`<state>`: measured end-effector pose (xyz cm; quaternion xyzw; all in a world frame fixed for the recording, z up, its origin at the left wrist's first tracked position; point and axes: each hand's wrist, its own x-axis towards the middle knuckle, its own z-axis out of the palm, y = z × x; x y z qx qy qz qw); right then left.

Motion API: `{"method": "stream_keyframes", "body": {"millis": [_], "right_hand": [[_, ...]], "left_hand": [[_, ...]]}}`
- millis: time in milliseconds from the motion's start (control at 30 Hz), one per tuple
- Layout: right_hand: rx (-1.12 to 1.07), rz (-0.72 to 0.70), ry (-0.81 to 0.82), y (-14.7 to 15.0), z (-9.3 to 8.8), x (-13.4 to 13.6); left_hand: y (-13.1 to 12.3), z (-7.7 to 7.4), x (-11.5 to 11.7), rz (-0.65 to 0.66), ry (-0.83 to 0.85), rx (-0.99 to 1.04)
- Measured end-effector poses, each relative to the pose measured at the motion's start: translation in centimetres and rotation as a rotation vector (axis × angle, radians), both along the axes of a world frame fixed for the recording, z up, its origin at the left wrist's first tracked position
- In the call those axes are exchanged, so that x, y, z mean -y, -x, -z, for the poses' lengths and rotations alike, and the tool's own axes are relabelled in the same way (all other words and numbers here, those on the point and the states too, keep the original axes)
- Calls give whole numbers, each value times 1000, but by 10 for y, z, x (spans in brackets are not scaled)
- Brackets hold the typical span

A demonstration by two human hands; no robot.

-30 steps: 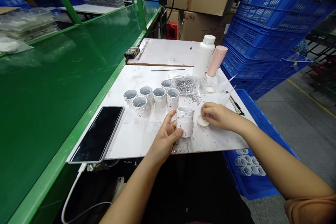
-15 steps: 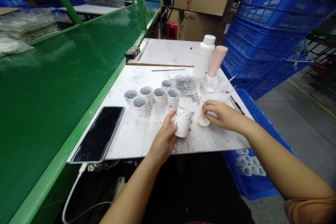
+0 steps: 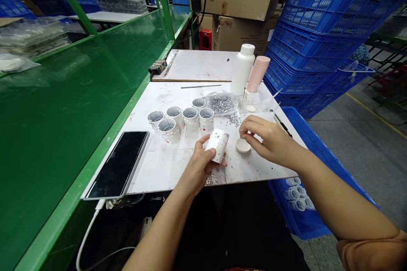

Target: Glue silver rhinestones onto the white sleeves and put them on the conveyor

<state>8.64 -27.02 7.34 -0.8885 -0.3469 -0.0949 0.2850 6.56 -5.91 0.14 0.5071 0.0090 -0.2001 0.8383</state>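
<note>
White cup in left hand, apparently plastic

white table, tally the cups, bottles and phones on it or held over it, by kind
Standing cups: 6
Held cup, in the left hand: 1
White bottle: 1
Pink bottle: 1
Phone: 1
Total: 10

From my remote post, I saw a green conveyor belt at left, blue plastic crates stacked at right, and 1 yellow line on gray floor.
</note>
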Motion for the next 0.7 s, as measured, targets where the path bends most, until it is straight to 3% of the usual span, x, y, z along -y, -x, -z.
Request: {"method": "stream_keyframes", "body": {"millis": [200, 700], "right_hand": [[-44, -104, -44, -6, 3, -15], [-94, -202, 35, -16, 5, -20]], "left_hand": [[-2, -4, 1, -15, 108, -35], [-5, -9, 1, 59, 87, -45]]}}
